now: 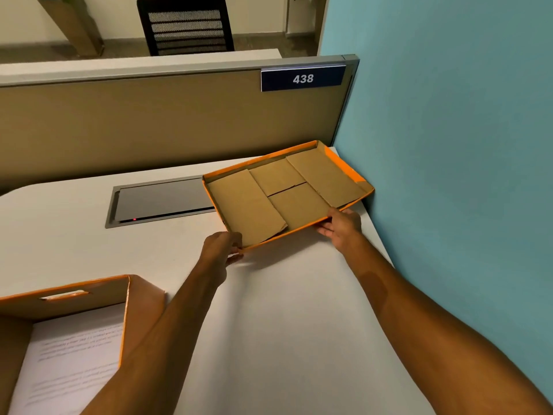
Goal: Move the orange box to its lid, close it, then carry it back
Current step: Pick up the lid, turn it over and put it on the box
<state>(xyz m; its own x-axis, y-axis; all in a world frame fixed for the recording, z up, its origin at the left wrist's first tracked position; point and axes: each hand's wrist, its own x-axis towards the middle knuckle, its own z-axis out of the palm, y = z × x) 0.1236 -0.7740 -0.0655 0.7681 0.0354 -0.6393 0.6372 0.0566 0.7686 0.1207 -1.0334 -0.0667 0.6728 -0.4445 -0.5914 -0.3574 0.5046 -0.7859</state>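
- The lid point(287, 193) of the orange box lies upside down at the far right of the desk, its brown cardboard inside facing up, and both hands have hold of its near edge.
- The left hand point(223, 250) grips the near-left corner, fingers curled round the rim and closed on it.
- The right hand point(341, 227) holds the near edge further right, thumb over the rim and fingers under it, so that this side looks slightly raised off the desk point(284, 310).
- The lid's far right corner sits close to the blue wall point(449, 145); whether it touches cannot be told.
- Its left end overlaps the grey cable hatch point(158, 202) set into the desk.
- The orange box point(71, 319) itself stands open at the near left, well apart from the lid, partly cut off by the frame's edge, with printed paper point(71, 363) inside.
- Behind the desk runs a tan partition point(149, 121) carrying a dark sign point(302, 78) that reads 438.
- Beyond it stands a black chair point(185, 25).
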